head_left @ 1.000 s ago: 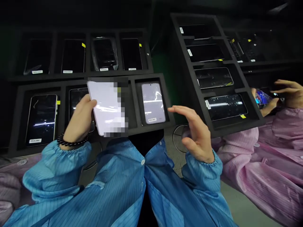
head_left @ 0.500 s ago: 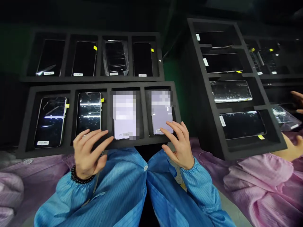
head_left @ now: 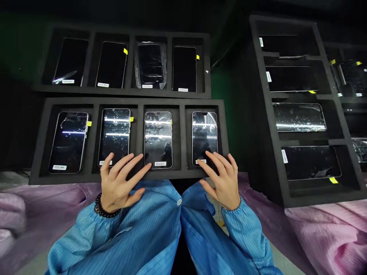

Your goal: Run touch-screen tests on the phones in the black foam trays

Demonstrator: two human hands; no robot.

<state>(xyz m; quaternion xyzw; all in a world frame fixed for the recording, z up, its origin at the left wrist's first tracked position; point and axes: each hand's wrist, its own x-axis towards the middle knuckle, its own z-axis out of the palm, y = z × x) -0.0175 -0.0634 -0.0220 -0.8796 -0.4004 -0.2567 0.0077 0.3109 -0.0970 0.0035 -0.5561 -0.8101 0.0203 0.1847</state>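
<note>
My left hand (head_left: 120,186) rests with fingers spread over the front rim of the near black foam tray (head_left: 160,102). Its fingertips reach the lower end of the second smartphone (head_left: 114,128), and the index fingertip lies beside the third smartphone (head_left: 158,139). My right hand (head_left: 225,181) has its fingers apart above the bottom of the rightmost smartphone (head_left: 204,133); whether they touch the glass I cannot tell. At the left end lies another smartphone (head_left: 69,141). All these screens are dark, with white label strips and glare; yellow tabs show on the left three.
Behind stands a second foam tray (head_left: 120,91) with several dark phones, one in clear film (head_left: 150,65). To the right, a taller tray stack (head_left: 269,152) holds more phones. Pink sleeves or clothing of co-workers (head_left: 335,233) show at both sides.
The third and fourth phones' screens were lit pale and are now dark. The view has shifted, and my left hand has flattened forward. The co-worker's hands at the right have left the view.
</note>
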